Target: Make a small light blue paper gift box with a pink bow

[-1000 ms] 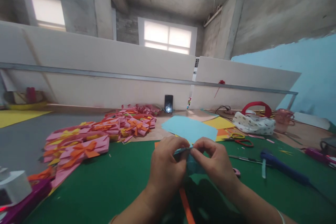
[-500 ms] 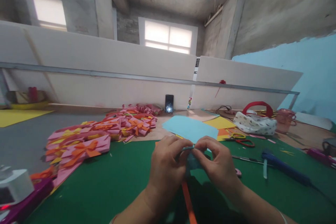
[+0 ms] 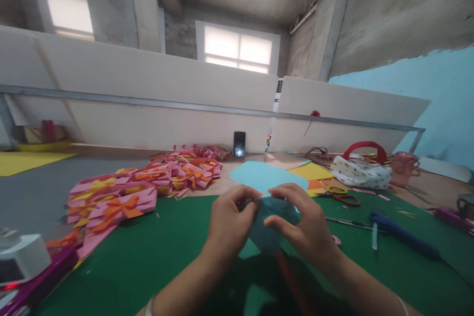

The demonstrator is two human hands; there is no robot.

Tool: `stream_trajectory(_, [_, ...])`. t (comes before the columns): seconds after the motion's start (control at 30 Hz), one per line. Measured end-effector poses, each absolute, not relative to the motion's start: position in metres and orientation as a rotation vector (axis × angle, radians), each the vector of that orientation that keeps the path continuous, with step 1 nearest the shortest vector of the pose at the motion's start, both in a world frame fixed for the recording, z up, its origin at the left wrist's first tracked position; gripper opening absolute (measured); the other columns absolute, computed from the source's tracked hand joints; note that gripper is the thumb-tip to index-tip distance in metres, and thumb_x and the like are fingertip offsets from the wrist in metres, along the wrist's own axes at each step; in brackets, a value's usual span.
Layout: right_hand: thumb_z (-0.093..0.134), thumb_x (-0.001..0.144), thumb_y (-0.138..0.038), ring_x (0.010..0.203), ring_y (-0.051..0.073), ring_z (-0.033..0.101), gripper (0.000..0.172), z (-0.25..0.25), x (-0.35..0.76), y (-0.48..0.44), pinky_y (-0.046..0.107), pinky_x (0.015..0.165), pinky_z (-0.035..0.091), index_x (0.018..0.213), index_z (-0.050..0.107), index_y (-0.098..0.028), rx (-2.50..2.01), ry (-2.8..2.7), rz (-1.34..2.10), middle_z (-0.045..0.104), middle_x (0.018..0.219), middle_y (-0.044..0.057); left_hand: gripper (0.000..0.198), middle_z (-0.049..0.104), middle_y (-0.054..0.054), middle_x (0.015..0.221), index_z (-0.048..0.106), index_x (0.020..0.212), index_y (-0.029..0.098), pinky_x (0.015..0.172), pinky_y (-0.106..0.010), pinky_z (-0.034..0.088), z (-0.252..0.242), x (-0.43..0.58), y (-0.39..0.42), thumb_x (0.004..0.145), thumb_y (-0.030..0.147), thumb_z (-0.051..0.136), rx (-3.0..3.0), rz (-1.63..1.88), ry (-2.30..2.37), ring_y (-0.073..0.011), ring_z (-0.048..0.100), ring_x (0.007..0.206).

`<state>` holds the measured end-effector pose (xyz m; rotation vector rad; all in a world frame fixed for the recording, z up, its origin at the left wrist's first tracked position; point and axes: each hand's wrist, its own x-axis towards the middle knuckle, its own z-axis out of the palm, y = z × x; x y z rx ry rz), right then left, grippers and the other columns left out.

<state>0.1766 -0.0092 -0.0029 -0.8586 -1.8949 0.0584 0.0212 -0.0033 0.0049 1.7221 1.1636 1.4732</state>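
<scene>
A folded piece of light blue paper (image 3: 267,234) is held up in front of me, over the green mat. My left hand (image 3: 231,219) pinches its upper left edge between thumb and curled fingers. On the other side my right hand (image 3: 307,222) has its thumb across the near face and its fingers along the top and right edge. An orange paper strip (image 3: 292,279) hangs below the blue paper, blurred; where it joins is hidden. Behind my hands lies a flat light blue sheet (image 3: 266,174).
Pink paper pieces with orange bows (image 3: 122,210) are heaped at left. At right lie scissors (image 3: 340,196), a tweezer-like metal tool (image 3: 348,223) and a blue glue gun (image 3: 403,237). A phone (image 3: 239,144) stands at the back, near a patterned bag (image 3: 361,173) and a pink jug (image 3: 403,168).
The blue paper has turned so its broad face shows. My right hand has spread from a tight pinch at the top edge to a wider hold. The orange strip has swung right.
</scene>
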Motion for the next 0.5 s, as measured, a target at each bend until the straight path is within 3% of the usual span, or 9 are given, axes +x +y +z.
stream_trajectory(0.07, [0.064,0.072,-0.036,0.092,0.022,0.054,0.041,-0.002,0.181,-0.005,0.034,0.076,0.045,0.109,0.054,-0.021,-0.882,-1.849,0.085,0.057,0.102,0.007,0.009,0.063,-0.002,0.069,0.062,0.072,0.015,0.058,-0.025,0.041,0.003,0.017,0.003,0.066,0.021,0.059,1.441,1.454,1.098,-0.0142,0.055,0.063])
stream_trajectory(0.17, [0.058,0.076,-0.04,0.089,0.021,0.054,0.04,-0.004,0.188,0.002,0.033,0.074,0.046,0.11,0.054,-0.02,-1.016,-1.69,0.209,0.056,0.103,0.009,0.028,0.064,-0.004,0.073,0.061,0.083,0.013,0.056,-0.024,0.041,-0.003,0.012,0.014,0.061,0.029,0.066,1.132,1.504,1.042,-0.0139,0.056,0.063])
stream_trajectory(0.27, [0.059,0.073,-0.042,0.087,0.021,0.056,0.041,-0.004,0.191,0.007,0.033,0.07,0.047,0.106,0.056,-0.017,-1.175,-1.574,0.574,0.06,0.098,0.01,0.041,0.064,-0.004,0.072,0.059,0.09,0.013,0.055,-0.024,0.04,-0.008,0.008,0.021,0.056,0.032,0.071,0.999,1.561,1.047,-0.0134,0.056,0.061])
stream_trajectory(0.4, [0.062,0.07,-0.028,0.075,0.017,0.059,0.025,-0.004,0.187,0.006,0.028,0.064,0.047,0.092,0.062,-0.015,-1.074,-1.659,1.207,0.064,0.082,0.006,0.043,0.063,-0.002,0.069,0.059,0.091,0.013,0.054,-0.023,0.039,-0.009,0.007,0.023,0.055,0.032,0.072,0.979,1.607,1.071,-0.0113,0.054,0.058])
stream_trajectory(0.5, [0.062,0.066,-0.019,0.064,0.013,0.056,0.012,-0.006,0.183,0.004,0.024,0.06,0.044,0.076,0.064,-0.013,-0.977,-1.707,1.33,0.062,0.068,0.001,0.043,0.063,-0.002,0.071,0.059,0.091,0.013,0.055,-0.024,0.039,-0.008,0.008,0.023,0.055,0.033,0.071,0.992,1.546,1.05,-0.0121,0.055,0.058])
